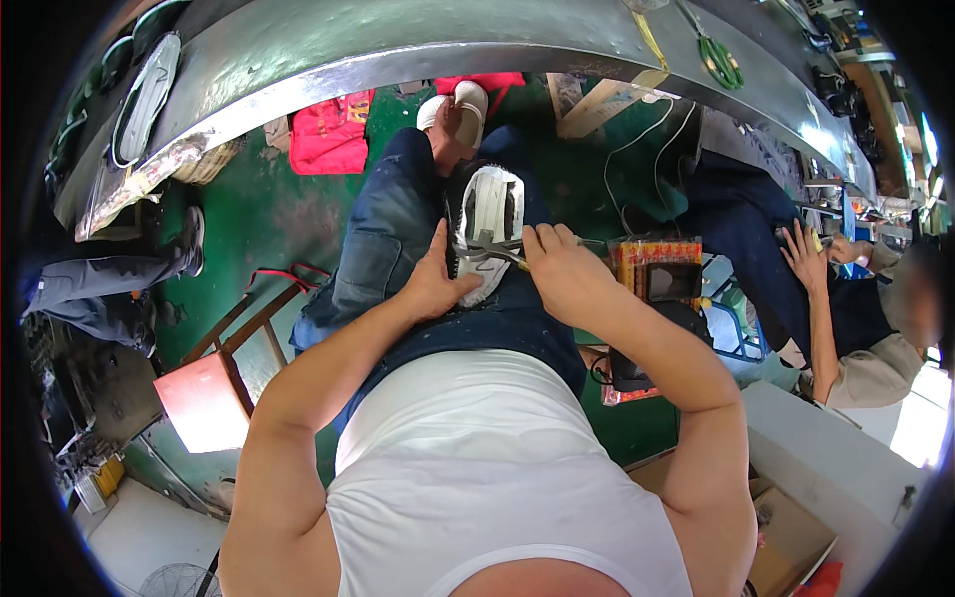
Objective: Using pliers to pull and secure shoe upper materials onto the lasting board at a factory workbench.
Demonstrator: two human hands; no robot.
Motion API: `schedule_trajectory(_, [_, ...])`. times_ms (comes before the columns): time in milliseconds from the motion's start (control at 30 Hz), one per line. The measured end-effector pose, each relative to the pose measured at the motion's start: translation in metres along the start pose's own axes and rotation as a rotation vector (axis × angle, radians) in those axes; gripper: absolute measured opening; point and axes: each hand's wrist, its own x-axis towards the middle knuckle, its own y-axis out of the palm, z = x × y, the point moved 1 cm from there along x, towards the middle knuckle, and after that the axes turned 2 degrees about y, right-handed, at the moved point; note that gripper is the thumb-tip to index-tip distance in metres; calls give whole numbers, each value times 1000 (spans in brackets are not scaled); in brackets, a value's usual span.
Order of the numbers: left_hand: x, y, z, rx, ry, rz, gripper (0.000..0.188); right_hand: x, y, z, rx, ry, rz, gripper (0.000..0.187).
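Note:
A dark shoe with a pale insole and white rim [489, 199] lies bottom up on my lap, between my thighs. My left hand [435, 282] wraps its left side near the end closest to me, thumb and fingers apart around it. My right hand [563, 271] is closed on the handles of metal pliers [486, 245]. The pliers' jaws reach across the shoe's underside and touch it or lie just above it; which one I cannot tell. Part of the shoe's near end is hidden by the pliers and my left thumb.
A metal workbench [418, 50] crosses in front, bearing green-handled scissors [718, 62] and a pale shoe sole [149, 98]. A red bag [330, 137] lies underneath. Right of me are a patterned box [629, 257] and a co-worker's hand [804, 257]. A wooden stool [204, 398] stands left.

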Motion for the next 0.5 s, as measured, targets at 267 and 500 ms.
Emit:
schedule_trajectory(267, [-10, 14, 18, -918, -60, -148, 78, 48, -23, -10, 14, -60, 644, 22])
schedule_trajectory(500, [16, 25, 8, -566, -123, -527, 70, 18, 44, -22, 365, -26, 86, 23])
